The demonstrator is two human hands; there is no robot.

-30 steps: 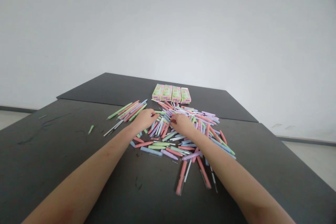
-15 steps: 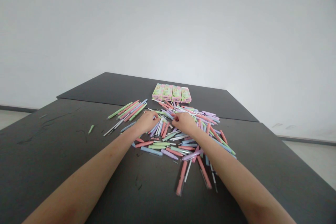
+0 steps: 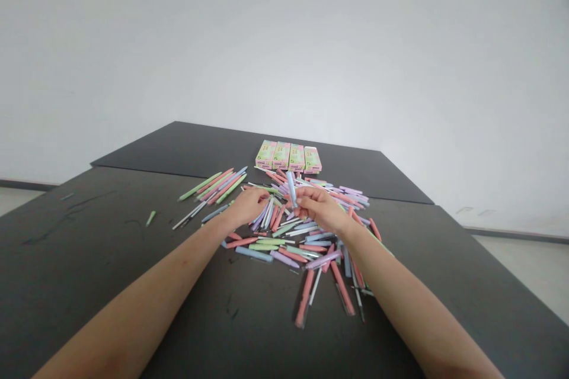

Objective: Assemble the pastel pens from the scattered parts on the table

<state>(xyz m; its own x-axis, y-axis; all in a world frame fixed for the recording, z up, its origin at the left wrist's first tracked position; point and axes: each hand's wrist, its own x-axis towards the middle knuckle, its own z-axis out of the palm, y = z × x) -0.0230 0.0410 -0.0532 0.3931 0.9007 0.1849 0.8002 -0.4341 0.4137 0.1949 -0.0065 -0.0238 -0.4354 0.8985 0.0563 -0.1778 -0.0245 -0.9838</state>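
My right hand (image 3: 319,207) pinches a light blue pen barrel (image 3: 291,188), held upright just above the pile. My left hand (image 3: 249,206) is closed at the pile's left side, fingertips pressed together low among the pieces; what they hold, if anything, is hidden. Around both hands spreads a heap of pastel pen parts in pink, green, blue and purple. A purple barrel (image 3: 324,259) and a blue barrel (image 3: 253,254) lie at its near side, with thin white refills (image 3: 315,286) among them. To the left, several whole-looking pens (image 3: 217,184) lie in a slanted row.
Several pink-and-green boxes (image 3: 288,156) stand side by side behind the heap on the dark table (image 3: 133,145). A short green piece (image 3: 150,218) lies alone on the left. Pink barrels (image 3: 304,299) stick out toward me. A pale wall (image 3: 284,41) rises behind.
My right hand has lifted a light blue pen barrel out of the heap and turned it upright. My left hand stays in nearly the same place.
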